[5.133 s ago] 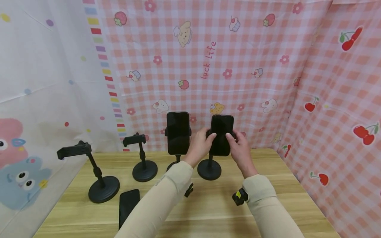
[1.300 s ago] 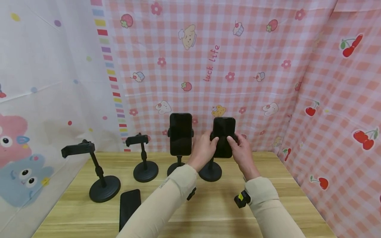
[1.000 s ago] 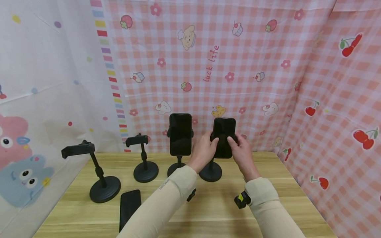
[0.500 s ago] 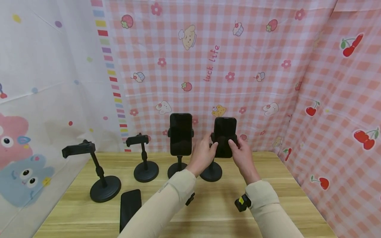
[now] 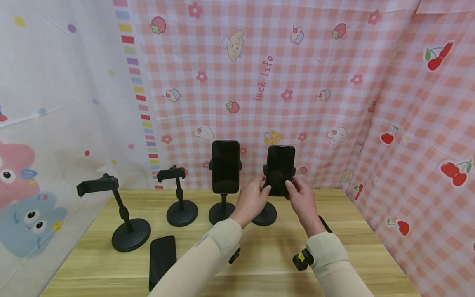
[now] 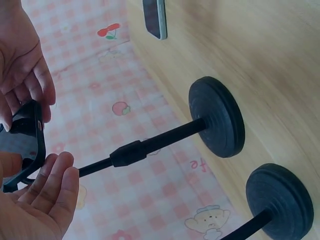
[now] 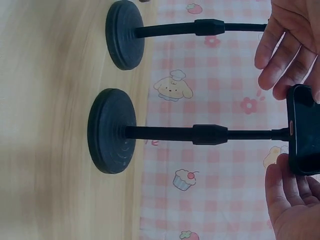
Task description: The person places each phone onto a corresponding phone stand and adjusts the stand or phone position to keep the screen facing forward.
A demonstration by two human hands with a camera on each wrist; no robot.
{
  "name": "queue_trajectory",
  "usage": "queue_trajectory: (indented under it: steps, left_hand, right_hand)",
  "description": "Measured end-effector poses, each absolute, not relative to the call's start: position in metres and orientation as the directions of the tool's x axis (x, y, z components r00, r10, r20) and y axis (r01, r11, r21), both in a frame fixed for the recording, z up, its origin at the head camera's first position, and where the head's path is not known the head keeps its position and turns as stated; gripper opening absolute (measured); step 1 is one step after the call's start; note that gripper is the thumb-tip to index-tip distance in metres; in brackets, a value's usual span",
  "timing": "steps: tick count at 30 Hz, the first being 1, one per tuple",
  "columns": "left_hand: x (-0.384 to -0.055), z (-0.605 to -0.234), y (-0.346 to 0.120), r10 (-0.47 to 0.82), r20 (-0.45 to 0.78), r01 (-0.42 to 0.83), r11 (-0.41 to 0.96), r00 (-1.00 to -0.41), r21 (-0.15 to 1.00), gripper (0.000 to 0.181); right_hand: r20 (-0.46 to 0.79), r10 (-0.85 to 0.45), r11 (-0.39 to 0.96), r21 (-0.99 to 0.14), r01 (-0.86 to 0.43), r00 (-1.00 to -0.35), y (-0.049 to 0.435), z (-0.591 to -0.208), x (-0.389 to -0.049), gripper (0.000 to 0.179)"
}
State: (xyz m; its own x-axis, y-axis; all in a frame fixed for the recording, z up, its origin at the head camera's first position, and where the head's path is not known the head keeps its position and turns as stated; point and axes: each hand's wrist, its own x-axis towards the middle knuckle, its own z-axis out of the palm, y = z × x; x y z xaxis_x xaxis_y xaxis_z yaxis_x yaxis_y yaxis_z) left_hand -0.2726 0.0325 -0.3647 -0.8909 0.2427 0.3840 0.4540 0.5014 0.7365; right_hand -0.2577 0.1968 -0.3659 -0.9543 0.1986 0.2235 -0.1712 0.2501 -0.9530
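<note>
A black smartphone stands upright in the clamp of the rightmost phone stand, whose round base shows below. My left hand holds the phone by its lower left corner, thumb in front and fingers behind. Lower on the right side, my right hand pinches it, the thumb lying over the screen edge. In the left wrist view the stand's thin pole runs up to the phone between both hands. The right wrist view shows the phone's bottom edge and the fingers beside it; its upper part is cut off.
Left of it, another stand bears a second phone. Two stands with bare clamps, a small one and a nearer one, stand further left. A phone lies on the table. Past my right wrist, a dark edge shows.
Both hands have slid down the sides of the phone to its lower part, baring the clamp arms. The phone stays upright in its stand.
</note>
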Motion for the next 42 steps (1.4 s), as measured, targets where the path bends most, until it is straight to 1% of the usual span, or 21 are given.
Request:
queue_trajectory:
  steps: [4,10,19,27,31,37,42]
  left_hand:
    - [-0.269,-0.368,0.032,0.249,0.367,0.443,0.509,-0.896,0.738,0.014]
    - [-0.266,-0.371,0.03,0.26,0.324,0.414,0.505,-0.91,0.757,0.014]
    - [-0.261,-0.378,0.025,0.276,0.326,0.427,0.533,-0.904,0.731,0.024]
    - [-0.258,-0.385,0.022,0.297,0.306,0.425,0.572,-0.905,0.701,0.028]
    - [-0.256,-0.388,0.021,0.301,0.278,0.407,0.587,-0.912,0.7,0.032]
    - [-0.253,-0.396,0.018,0.326,0.268,0.419,0.623,-0.907,0.661,0.03]
    - [-0.252,-0.404,0.014,0.339,0.268,0.431,0.665,-0.902,0.61,0.026]
  right_hand:
    - [0.2,0.192,0.218,-0.963,-0.157,-0.961,0.197,-0.369,-0.255,0.044]
    - [0.185,0.195,0.224,-0.965,-0.139,-0.963,0.198,-0.377,-0.253,0.044]
    - [0.227,0.2,0.354,-0.924,-0.146,-0.953,0.196,-0.389,-0.242,0.042]
    - [0.22,0.186,0.385,-0.913,-0.135,-0.958,0.194,-0.399,-0.234,0.042]
    - [0.221,0.193,0.431,-0.894,-0.12,-0.956,0.192,-0.405,-0.23,0.039]
    - [0.265,0.178,0.554,-0.823,-0.126,-0.948,0.193,-0.416,-0.224,0.037]
    - [0.226,0.141,0.645,-0.76,-0.084,-0.964,0.196,-0.425,-0.217,0.04]
